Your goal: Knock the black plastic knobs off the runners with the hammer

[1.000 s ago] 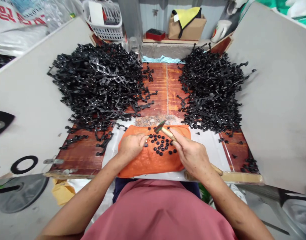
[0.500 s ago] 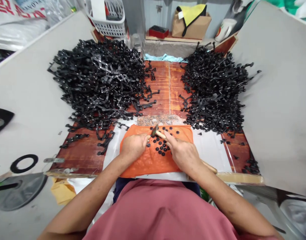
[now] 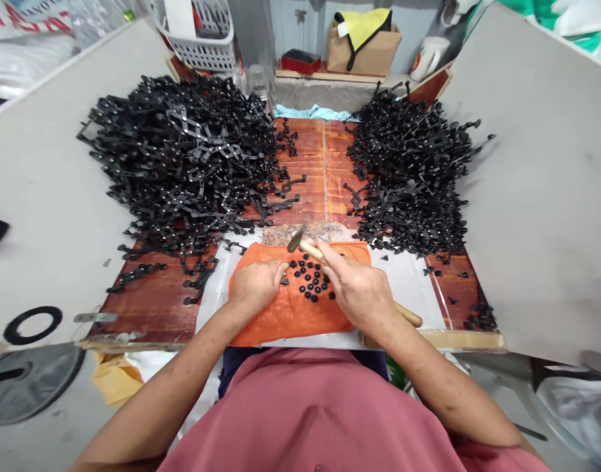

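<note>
My right hand [image 3: 362, 288] is wrapped round the pale wooden handle of a hammer [image 3: 310, 248]. The dark hammer head [image 3: 296, 238] is lifted over the far part of an orange cloth [image 3: 280, 321]. On the cloth's left side my left hand [image 3: 257, 285] is closed in a pinch, its fingertips close to the hammer head. What the pinch holds is too small to make out. A small black part [image 3: 284, 280] shows just below those fingertips. Several small round black pieces [image 3: 314, 286] with raised centres lie scattered between my hands.
A tall heap of black linked plastic parts [image 3: 182, 164] fills the left of the wooden table [image 3: 310, 151]. Another heap of black parts [image 3: 411, 177] stands at the right. Grey panels [image 3: 526, 164] wall in both sides. A white basket [image 3: 202, 49] stands at the back left.
The hammer head has risen away from beside my left fingertips, tilting up with my right hand. My left hand keeps its pinch on the cloth. The whole view has shifted slightly.
</note>
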`<state>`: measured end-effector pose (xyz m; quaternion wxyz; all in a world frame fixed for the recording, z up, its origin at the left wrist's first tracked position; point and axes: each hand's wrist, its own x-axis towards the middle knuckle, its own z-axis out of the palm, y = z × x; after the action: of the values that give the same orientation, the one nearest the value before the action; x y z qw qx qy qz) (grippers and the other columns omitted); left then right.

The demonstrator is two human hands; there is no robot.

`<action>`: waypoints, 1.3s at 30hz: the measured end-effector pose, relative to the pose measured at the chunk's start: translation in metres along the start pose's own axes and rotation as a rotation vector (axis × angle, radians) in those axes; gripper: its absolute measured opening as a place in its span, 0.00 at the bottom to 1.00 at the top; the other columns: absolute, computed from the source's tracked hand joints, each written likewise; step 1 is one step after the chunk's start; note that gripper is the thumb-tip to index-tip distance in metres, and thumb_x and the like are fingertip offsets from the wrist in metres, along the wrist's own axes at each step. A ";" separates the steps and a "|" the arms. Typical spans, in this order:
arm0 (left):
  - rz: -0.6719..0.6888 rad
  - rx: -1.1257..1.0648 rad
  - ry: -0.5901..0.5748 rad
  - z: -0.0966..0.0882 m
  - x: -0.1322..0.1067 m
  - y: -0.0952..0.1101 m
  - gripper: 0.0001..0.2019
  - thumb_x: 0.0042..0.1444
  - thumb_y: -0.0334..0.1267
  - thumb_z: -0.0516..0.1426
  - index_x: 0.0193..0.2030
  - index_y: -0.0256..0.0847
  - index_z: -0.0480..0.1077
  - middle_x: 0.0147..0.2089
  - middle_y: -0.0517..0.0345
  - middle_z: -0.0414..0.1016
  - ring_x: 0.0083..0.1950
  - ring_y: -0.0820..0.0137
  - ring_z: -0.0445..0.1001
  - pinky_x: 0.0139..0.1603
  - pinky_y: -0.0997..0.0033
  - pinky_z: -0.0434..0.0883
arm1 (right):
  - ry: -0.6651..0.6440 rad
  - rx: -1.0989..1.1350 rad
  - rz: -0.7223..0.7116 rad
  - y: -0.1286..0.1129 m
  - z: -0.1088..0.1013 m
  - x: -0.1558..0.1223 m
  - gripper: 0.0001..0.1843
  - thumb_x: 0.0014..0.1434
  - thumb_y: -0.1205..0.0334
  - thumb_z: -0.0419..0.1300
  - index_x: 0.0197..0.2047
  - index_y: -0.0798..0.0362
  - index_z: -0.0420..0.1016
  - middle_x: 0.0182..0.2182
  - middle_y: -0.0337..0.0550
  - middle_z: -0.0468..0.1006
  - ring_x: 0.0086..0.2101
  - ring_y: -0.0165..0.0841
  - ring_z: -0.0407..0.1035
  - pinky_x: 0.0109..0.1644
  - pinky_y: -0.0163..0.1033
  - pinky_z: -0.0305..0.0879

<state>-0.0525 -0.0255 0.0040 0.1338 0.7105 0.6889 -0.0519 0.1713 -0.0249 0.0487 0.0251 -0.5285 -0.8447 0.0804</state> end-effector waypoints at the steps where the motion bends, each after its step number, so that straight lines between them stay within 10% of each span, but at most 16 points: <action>1: 0.000 0.003 -0.007 -0.001 0.000 0.000 0.27 0.73 0.50 0.40 0.49 0.43 0.79 0.45 0.48 0.85 0.46 0.55 0.82 0.37 0.64 0.68 | -0.040 -0.008 0.008 -0.001 0.002 0.001 0.30 0.76 0.56 0.48 0.78 0.42 0.53 0.41 0.46 0.85 0.37 0.38 0.79 0.39 0.38 0.67; 12: -0.006 -0.011 -0.044 -0.009 -0.001 0.002 0.25 0.73 0.48 0.42 0.53 0.44 0.79 0.51 0.49 0.84 0.52 0.55 0.81 0.42 0.65 0.70 | 0.137 0.291 0.088 0.024 -0.011 -0.018 0.28 0.75 0.57 0.48 0.76 0.40 0.58 0.42 0.42 0.86 0.35 0.36 0.79 0.40 0.38 0.70; 29: -0.028 0.076 -0.073 -0.011 -0.004 0.007 0.27 0.74 0.47 0.38 0.52 0.39 0.76 0.46 0.43 0.84 0.46 0.54 0.83 0.38 0.64 0.69 | -0.112 0.003 -0.015 0.005 0.000 0.004 0.30 0.75 0.55 0.49 0.77 0.40 0.55 0.39 0.44 0.85 0.36 0.38 0.78 0.37 0.38 0.65; 39: 0.030 0.025 -0.093 -0.005 -0.003 -0.004 0.30 0.69 0.49 0.37 0.53 0.40 0.78 0.47 0.43 0.85 0.49 0.51 0.84 0.45 0.58 0.77 | -0.013 0.231 0.003 0.008 -0.005 0.000 0.27 0.75 0.53 0.50 0.75 0.38 0.59 0.43 0.41 0.85 0.40 0.36 0.78 0.43 0.37 0.66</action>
<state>-0.0568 -0.0266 0.0093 0.1574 0.7190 0.6707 -0.0917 0.1791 -0.0207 0.0525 0.0802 -0.5228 -0.8292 0.1808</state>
